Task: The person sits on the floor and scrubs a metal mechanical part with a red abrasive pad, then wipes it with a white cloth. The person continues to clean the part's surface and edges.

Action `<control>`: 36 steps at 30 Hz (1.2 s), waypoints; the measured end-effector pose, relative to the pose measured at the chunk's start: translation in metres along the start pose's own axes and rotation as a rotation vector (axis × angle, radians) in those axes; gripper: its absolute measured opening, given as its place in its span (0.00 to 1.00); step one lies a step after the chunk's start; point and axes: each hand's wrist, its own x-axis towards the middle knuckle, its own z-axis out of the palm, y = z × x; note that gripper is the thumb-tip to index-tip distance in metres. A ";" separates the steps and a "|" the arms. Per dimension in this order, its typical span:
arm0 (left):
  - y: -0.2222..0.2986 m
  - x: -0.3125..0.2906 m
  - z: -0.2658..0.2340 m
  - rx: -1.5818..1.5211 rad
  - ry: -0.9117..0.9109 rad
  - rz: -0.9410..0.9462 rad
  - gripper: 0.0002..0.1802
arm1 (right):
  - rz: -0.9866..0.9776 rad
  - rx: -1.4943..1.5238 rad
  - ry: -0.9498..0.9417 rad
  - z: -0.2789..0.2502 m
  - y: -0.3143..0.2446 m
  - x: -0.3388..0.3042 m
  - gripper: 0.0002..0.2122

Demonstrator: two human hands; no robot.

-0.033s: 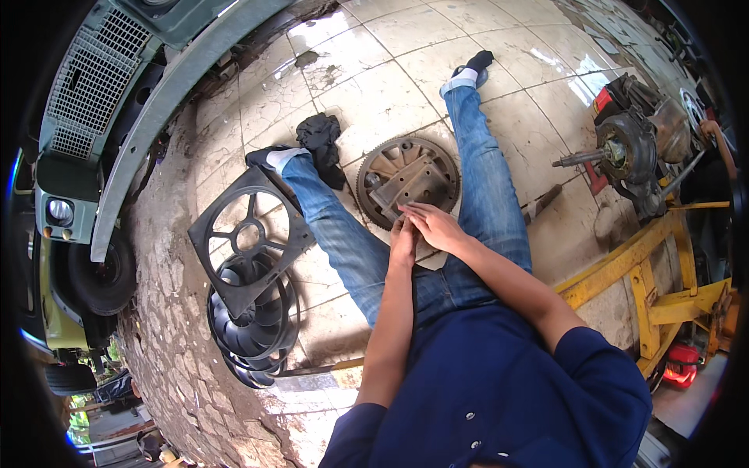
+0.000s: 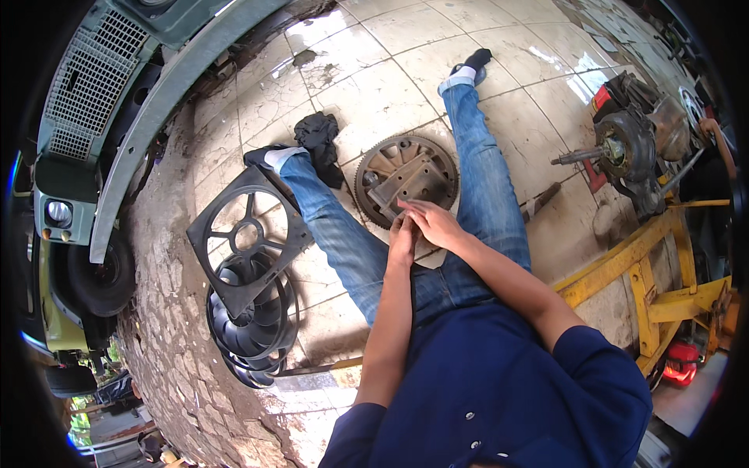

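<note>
Between my outstretched legs lies a round toothed flywheel (image 2: 373,166), and on top of it a flat metal bracket (image 2: 422,181) with several holes. My right hand (image 2: 437,226) reaches over the bracket's near end, fingers long and pressed together. At its fingertips shows a small reddish piece (image 2: 402,203), too small to name surely. Close against it, my left hand (image 2: 402,242) is closed near the bracket's near edge. What the left fingers grip is hidden.
To the left lie a black fan shroud (image 2: 204,221) and a black fan (image 2: 251,316); a black cloth (image 2: 317,134) sits by my left foot. At right are a greasy mechanical assembly (image 2: 628,148), a yellow metal frame (image 2: 608,274) and a flat tool (image 2: 541,201). A vehicle front (image 2: 94,86) stands far left.
</note>
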 end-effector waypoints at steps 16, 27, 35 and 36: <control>0.011 0.005 0.003 -0.029 0.009 -0.056 0.17 | 0.047 0.046 0.015 -0.008 -0.009 0.004 0.16; 0.009 0.004 0.004 -0.051 0.041 -0.040 0.17 | -0.017 -0.013 0.011 -0.004 -0.006 0.003 0.17; 0.013 0.004 0.003 -0.021 0.016 0.006 0.16 | 0.020 0.046 0.038 -0.001 -0.014 0.005 0.17; 0.011 0.005 0.003 -0.058 0.009 0.010 0.17 | 0.020 0.028 0.059 0.001 -0.010 0.004 0.17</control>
